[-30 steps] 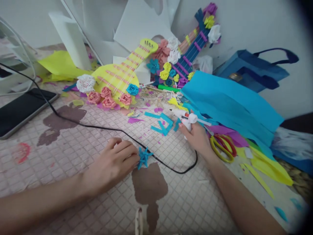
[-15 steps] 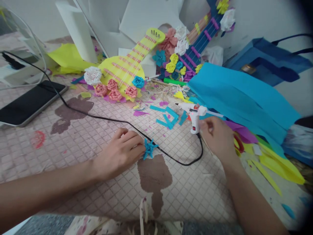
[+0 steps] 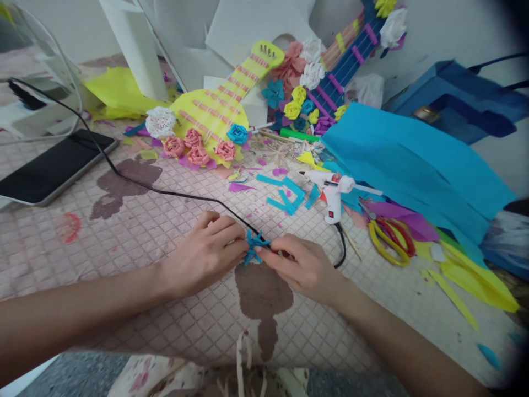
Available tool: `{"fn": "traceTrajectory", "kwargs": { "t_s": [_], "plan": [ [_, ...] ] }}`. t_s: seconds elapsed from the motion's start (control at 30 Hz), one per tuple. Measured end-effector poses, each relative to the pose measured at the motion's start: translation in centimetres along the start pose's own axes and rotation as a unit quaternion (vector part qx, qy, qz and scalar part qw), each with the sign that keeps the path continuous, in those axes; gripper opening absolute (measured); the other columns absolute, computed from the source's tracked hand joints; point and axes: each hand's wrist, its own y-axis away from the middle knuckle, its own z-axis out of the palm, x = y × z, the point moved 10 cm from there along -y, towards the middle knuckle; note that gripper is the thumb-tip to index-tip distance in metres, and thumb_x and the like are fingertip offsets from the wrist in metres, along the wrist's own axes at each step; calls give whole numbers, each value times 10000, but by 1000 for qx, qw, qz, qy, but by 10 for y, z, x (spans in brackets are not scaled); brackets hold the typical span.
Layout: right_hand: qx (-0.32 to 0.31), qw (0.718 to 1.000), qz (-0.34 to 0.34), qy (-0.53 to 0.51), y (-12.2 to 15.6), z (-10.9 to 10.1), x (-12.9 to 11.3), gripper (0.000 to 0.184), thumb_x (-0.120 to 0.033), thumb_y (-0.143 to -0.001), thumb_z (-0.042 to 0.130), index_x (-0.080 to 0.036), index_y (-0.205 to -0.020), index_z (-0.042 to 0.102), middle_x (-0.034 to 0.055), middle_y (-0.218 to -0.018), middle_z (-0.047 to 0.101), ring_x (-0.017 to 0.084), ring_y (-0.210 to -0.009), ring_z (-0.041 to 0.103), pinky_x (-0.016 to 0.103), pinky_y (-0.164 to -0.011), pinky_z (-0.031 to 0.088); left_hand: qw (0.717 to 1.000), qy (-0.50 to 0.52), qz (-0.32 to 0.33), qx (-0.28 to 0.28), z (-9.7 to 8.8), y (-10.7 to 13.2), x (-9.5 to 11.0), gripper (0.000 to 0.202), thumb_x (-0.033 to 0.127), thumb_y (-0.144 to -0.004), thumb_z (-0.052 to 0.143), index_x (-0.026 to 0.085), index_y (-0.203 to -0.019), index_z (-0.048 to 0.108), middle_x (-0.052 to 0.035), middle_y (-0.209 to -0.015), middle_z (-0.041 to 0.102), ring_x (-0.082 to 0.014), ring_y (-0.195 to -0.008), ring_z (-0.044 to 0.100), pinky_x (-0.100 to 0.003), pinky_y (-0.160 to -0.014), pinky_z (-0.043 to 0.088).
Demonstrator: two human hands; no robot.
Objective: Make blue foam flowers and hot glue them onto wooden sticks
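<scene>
A small blue paper flower (image 3: pixel 253 249) with pointed petals is between my hands, low over the patterned tablecloth. My left hand (image 3: pixel 210 248) pinches it from the left, fingers curled. From the right, the thumb and forefinger of my right hand (image 3: pixel 308 267) close on a petal. The black cord (image 3: pixel 185 196) passes just behind the flower and partly under my right hand. A white glue gun (image 3: pixel 332 193) stands on the table beyond my right hand, its cord running down toward it. Cut blue paper strips (image 3: pixel 285 196) lie behind the flower.
A yellow paper guitar with paper roses (image 3: pixel 210 121) and a blue one (image 3: pixel 347 66) are at the back. Blue paper sheets (image 3: pixel 413 160) and yellow-handled scissors (image 3: pixel 388 245) lie right; a phone (image 3: pixel 53 165) lies left.
My right hand has moved left and toward me, from beside the glue gun to the blue flower, uncovering the scissors. My left hand stays at the flower. The view has shifted slightly.
</scene>
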Motion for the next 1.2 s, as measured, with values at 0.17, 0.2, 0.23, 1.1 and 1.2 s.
{"fn": "traceTrajectory", "kwargs": {
  "t_s": [0.17,0.2,0.23,1.1,1.2],
  "plan": [
    [-37,999,-3,27,4,12,3,272,-151,-934,442,-160,-1154,600,57,-829,616,142,-722,522,263,-618,456,1000,-6,0,-1,1,-1,0,86,182,-911,521,165,-858,587,-24,-841,598,-191,-819,514,-364,-748,340],
    [-44,999,-6,30,5,15,3,277,-153,-931,449,-163,-1167,594,58,-837,616,146,-734,527,266,-626,459,1000,-5,-1,0,1,-1,-1,87,183,-911,521,165,-857,587,-24,-841,597,-190,-817,514,-362,-747,341],
    [-46,998,-9,33,6,17,3,282,-154,-928,457,-166,-1177,588,59,-844,615,149,-744,531,269,-633,462,1000,-1,-2,2,1,-1,-1,87,185,-912,520,165,-860,587,-24,-846,598,-188,-819,515,-360,-749,342],
    [42,969,156,-184,-2,-5,38,132,-144,-896,510,-200,-937,622,41,-896,596,133,-817,575,255,-697,490,1000,1,5,4,-2,-1,-1,138,173,-935,478,173,-865,597,-32,-863,595,-175,-821,498,-354,-763,327],
    [25,973,147,-178,-8,-3,37,134,-142,-905,497,-196,-927,617,43,-899,592,136,-834,572,260,-716,481,1000,1,2,1,-1,-1,-3,114,170,-927,495,170,-865,591,-35,-870,591,-176,-821,494,-355,-767,328]
  ]
}}
